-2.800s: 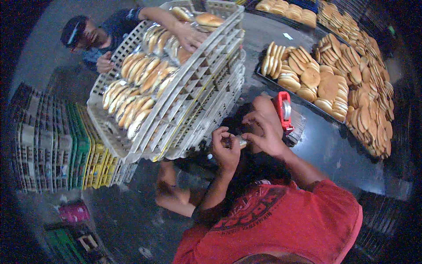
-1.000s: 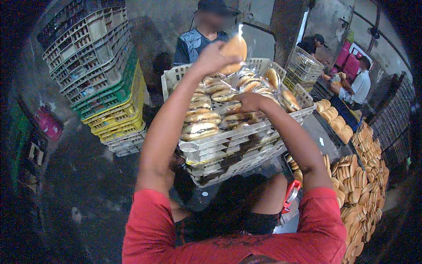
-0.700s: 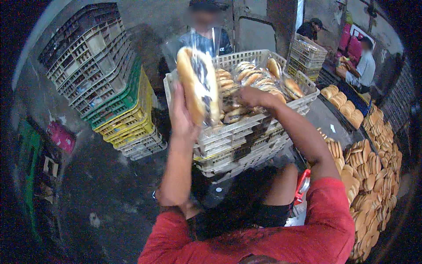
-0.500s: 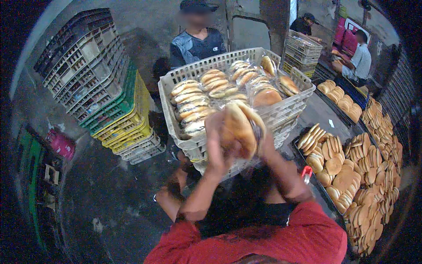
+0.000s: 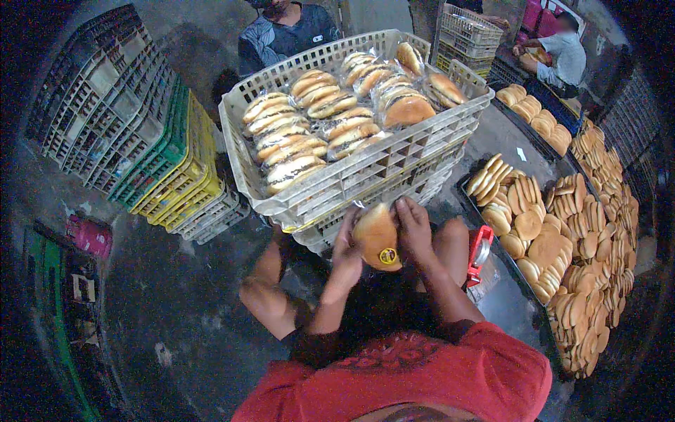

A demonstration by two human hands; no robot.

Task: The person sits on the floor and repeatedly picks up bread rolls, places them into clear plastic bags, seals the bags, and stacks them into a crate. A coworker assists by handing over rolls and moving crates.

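I hold a clear bag of round buns [image 5: 377, 237] with a yellow sticker in front of my chest, just below the stacked crates. My left hand [image 5: 346, 244] grips its left side and my right hand [image 5: 413, 228] closes on its top right. Right above my hands sits a white plastic crate [image 5: 320, 186], the top one of a stack, filled with several bagged bun packs [image 5: 316, 130].
A long dark tray with rows of loose buns [image 5: 555, 239] runs along my right. A red tape dispenser [image 5: 479, 252] lies by my right knee. Stacked green, yellow and grey crates [image 5: 148, 151] stand at left. One person sits behind the crate, another works at far right.
My hands were raised over the crate with a bun pack; they have come down in front of my chest, both now gripping one bagged pack. My view tilted downward.
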